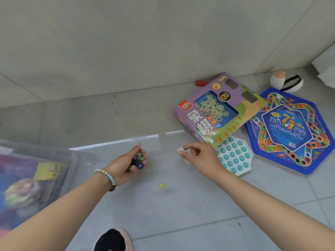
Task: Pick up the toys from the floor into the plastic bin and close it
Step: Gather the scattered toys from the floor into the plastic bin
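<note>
My left hand [126,165] is curled round a handful of small toys [138,160]: green pegs, a dark blue piece and a spotted die. My right hand [201,156] pinches a small white piece [180,150] between thumb and fingertips just above the floor. A tiny yellow-green ball [161,185] lies on the tiles between my arms. The clear plastic bin [59,154] stands at the left with colourful toys inside. At the right lie a purple chess box [217,113], a white board with teal pegs [235,156] and a blue hexagonal game board [293,133].
A red object [201,82] pokes out behind the purple box by the wall. A white egg-shaped toy with a black band [286,82] sits in the far right corner. My slippered foot [112,240] is at the bottom edge. A transparent sheet [116,142] lies flat on the floor.
</note>
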Action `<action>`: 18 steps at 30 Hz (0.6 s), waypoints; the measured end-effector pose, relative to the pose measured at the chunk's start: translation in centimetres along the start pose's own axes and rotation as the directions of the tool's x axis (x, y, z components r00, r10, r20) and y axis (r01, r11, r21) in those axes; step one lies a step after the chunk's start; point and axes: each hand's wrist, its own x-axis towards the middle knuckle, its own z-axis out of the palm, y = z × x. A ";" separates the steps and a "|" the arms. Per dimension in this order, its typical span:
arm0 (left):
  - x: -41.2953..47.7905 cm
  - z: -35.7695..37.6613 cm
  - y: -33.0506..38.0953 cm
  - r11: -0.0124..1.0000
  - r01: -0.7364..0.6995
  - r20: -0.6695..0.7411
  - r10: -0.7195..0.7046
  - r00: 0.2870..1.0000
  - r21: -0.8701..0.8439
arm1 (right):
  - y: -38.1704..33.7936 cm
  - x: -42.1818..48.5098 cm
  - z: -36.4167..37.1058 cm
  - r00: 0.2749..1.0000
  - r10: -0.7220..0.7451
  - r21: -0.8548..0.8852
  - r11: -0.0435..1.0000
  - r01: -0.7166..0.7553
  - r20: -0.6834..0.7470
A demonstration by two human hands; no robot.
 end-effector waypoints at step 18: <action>-4.3 -2.7 -4.7 0.992 0.126 0.182 -0.125 0.975 0.002 | 2.4 -19.9 1.5 0.401 0.778 0.004 0.456 -0.890 0.484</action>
